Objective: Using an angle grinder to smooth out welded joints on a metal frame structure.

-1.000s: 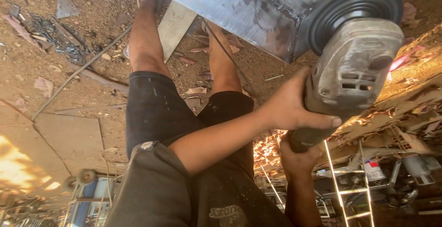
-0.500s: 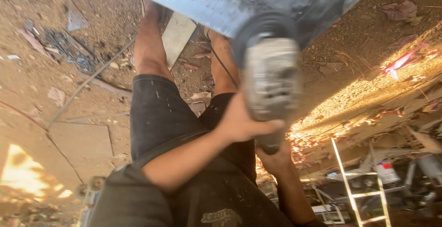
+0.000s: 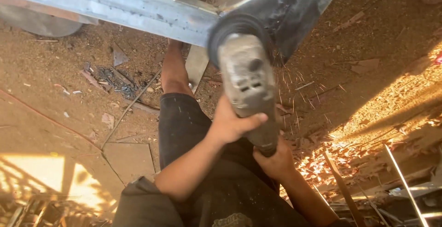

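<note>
Swung left from 1 o'clock since the earlier frames, the angle grinder (image 3: 248, 86) now met the steel frame (image 3: 138, 5) at 12 o'clock.

Grinding at the frame's corner joint looked underway, sparks falling toward 3 o'clock. The left hand (image 3: 232, 123) was wrapped tight around the grinder's body; the right hand (image 3: 275, 160) clenched its rear handle at 6 o'clock. Next it likely needed steady pressure along the joint. The spinning disc was blurred, its contact point hidden, the frame cut off above.
</note>
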